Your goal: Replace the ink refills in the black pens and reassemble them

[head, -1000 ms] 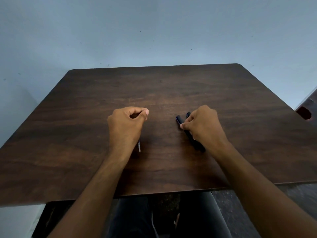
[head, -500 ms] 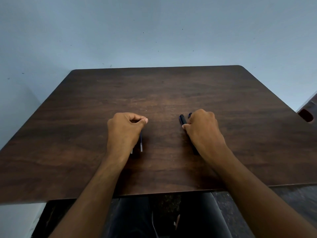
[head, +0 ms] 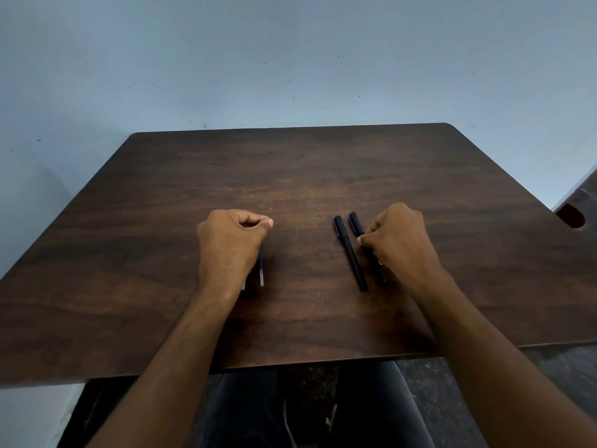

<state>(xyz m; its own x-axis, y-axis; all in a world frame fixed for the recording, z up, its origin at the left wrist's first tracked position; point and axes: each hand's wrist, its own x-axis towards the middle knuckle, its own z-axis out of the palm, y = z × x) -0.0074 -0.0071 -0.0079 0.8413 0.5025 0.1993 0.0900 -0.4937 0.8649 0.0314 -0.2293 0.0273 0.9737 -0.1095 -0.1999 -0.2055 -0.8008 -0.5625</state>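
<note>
On dark table [head: 161,221]: two black pens [head: 350,253], two refills [head: 261,270]; right hand [head: 400,244] fingers pinching one pen, left hand [head: 229,244] fisted.

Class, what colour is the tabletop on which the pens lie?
Dark brown wood grain, seen in the head view: the tabletop under the two black pens.

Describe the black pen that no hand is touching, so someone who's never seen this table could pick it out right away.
On the dark wooden table, look just inside the right hand, where two black pens lie side by side, slanting toward the near edge. The free pen is the one nearer the table's middle, fully visible end to end; its neighbour, the gripped pen, is partly hidden under that hand.
</note>
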